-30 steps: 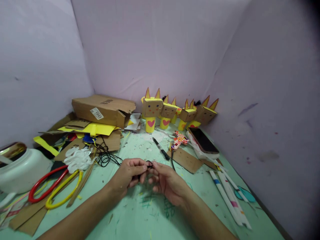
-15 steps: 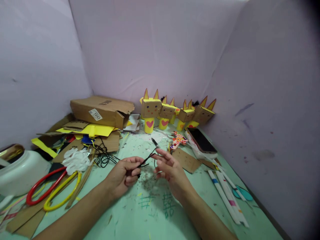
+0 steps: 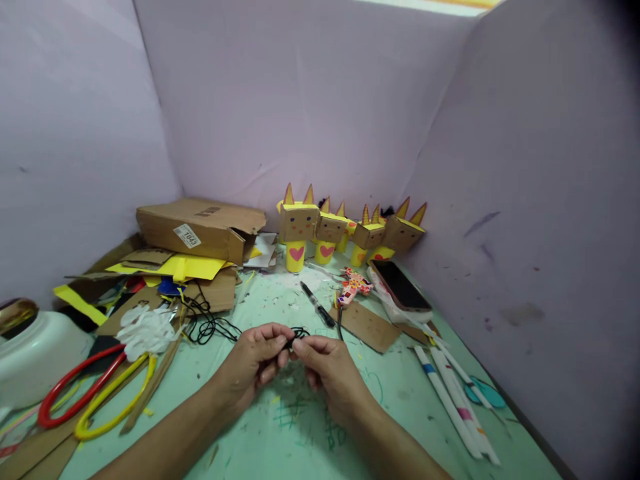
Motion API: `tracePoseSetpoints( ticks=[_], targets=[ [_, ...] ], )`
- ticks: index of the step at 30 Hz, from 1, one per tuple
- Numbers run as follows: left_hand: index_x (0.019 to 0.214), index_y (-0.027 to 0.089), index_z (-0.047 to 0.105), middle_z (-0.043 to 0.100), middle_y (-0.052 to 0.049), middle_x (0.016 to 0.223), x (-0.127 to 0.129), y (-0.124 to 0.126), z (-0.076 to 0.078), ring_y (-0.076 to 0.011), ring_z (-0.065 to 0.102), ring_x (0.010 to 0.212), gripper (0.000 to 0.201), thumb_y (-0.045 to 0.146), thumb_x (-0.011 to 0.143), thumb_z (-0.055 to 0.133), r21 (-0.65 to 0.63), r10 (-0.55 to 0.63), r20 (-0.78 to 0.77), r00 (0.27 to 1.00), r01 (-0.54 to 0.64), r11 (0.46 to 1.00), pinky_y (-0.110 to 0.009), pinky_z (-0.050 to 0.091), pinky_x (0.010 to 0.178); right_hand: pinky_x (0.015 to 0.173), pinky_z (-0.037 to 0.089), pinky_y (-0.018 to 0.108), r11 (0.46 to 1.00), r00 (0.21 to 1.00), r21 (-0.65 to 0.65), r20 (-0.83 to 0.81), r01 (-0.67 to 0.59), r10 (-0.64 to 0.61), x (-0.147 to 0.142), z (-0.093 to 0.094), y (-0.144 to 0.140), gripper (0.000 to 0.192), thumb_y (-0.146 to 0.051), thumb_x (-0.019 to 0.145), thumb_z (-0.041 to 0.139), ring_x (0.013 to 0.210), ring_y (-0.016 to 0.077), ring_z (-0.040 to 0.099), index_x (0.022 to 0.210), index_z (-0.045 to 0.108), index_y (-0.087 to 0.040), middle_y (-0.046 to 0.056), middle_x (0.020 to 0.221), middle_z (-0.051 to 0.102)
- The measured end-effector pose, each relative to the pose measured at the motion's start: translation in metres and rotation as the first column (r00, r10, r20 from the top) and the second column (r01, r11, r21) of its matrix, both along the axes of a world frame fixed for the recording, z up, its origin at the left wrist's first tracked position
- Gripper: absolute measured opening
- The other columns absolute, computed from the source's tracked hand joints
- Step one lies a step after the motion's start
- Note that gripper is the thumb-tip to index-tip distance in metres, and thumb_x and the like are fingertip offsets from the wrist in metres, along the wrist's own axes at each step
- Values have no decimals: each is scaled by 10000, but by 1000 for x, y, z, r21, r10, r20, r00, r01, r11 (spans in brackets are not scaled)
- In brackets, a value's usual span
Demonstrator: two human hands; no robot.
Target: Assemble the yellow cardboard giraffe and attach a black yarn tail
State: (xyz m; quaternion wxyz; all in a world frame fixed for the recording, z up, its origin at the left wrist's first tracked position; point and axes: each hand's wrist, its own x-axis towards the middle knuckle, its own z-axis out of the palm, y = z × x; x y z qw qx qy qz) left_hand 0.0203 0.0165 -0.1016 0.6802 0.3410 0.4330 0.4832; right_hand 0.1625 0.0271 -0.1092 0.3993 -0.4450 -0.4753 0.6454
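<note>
Over the table's middle, black cord (image 3: 300, 331) is pinched in small loops between the fingertips of my left hand (image 3: 250, 363) and my right hand (image 3: 330, 373). Both hands are closed and nearly touch. A tangle of black cord (image 3: 203, 323) lies to the left, and one strand runs from it toward my left hand. Another dark strand (image 3: 340, 323) rises beyond my right hand. Just past the fingers lies a black pen (image 3: 318, 305). My fingers hide part of the held cord.
Cardboard figures with yellow bases (image 3: 295, 256) stand along the back wall. At left are a cardboard box (image 3: 200, 223), scissors with red and yellow handles (image 3: 117, 400), and a white container (image 3: 45, 360). A phone (image 3: 400, 285), cardboard piece (image 3: 367, 325) and white markers (image 3: 447, 400) lie right.
My right hand has come in toward my left, and its spread fingers now pinch the cord. The stretched cord is gathered into small loops. The pen is more fully in view.
</note>
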Motion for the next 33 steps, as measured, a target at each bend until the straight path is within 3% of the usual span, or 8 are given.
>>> tracePoseSetpoints(
  ticks=[6, 12, 16, 21, 25, 31, 32, 33],
  targets=[
    [792, 129, 583, 520, 54, 452, -6, 4, 5, -1, 286, 292, 228, 302, 659, 650, 40, 50, -118, 992, -46, 998, -134, 124, 326, 344, 252, 159, 979, 954, -113, -229, 171, -193, 6, 10, 7, 253, -339, 579, 726, 349, 30, 354, 547, 575, -139, -60, 452, 489],
    [727, 126, 607, 475, 62, 391, -50, 30, 24, -41, 323, 314, 196, 234, 566, 636, 190, 416, -397, 818, -370, 909, -150, 183, 340, 520, 504, 195, 913, 758, -157, -515, 376, -400, 36, 34, 25, 263, -301, 510, 776, 597, 113, 601, 682, 633, -162, -3, 647, 647],
    [710, 153, 610, 508, 56, 418, -89, 36, 39, -85, 430, 382, 127, 166, 584, 614, 314, 610, -484, 628, -526, 791, -174, 281, 392, 455, 479, 157, 875, 729, -65, -526, 479, -438, 59, 42, 33, 154, -226, 588, 748, 566, 91, 592, 673, 628, -182, -24, 635, 639],
    [657, 185, 638, 499, 85, 431, -124, 27, 43, -96, 444, 479, 88, 116, 650, 585, 605, 768, -608, 199, -511, 611, -221, 209, 470, 485, 506, 156, 807, 632, -76, -581, 586, -513, 76, 45, 38, 82, -182, 633, 698, 547, 74, 586, 650, 619, -169, -22, 653, 635],
    [622, 204, 620, 357, 84, 345, -141, 25, 37, -94, 396, 443, 99, 135, 687, 589, 687, 772, -635, 12, -447, 573, -270, 126, 505, 520, 530, 169, 833, 632, 3, -653, 553, -417, 80, 55, 34, 171, -196, 578, 746, 633, 104, 625, 626, 584, -176, -30, 635, 625],
    [793, 219, 659, 565, 26, 616, -110, 20, 51, -178, 526, 637, 123, 239, 680, 616, 696, 741, -667, -76, -419, 584, -249, 265, 545, 409, 472, 139, 962, 777, 96, -613, 256, -145, 58, 61, 16, 249, -274, 594, 779, 509, 95, 597, 649, 553, -187, -64, 487, 540],
    [847, 217, 663, 593, 13, 673, -93, 15, 53, -172, 536, 649, 164, 238, 698, 597, 710, 768, -640, -9, -387, 588, -244, 312, 555, 398, 468, 152, 975, 808, 123, -584, 183, -78, 52, 58, 12, 235, -287, 627, 759, 477, 97, 585, 662, 549, -187, -60, 478, 546],
    [872, 209, 668, 590, 10, 643, -72, 9, 54, -152, 523, 595, 189, 248, 703, 595, 685, 761, -627, 168, -347, 641, -230, 338, 530, 384, 458, 164, 983, 834, 150, -552, 108, -8, 46, 56, 8, 225, -300, 657, 737, 440, 99, 570, 672, 545, -185, -53, 469, 552]
  ],
)
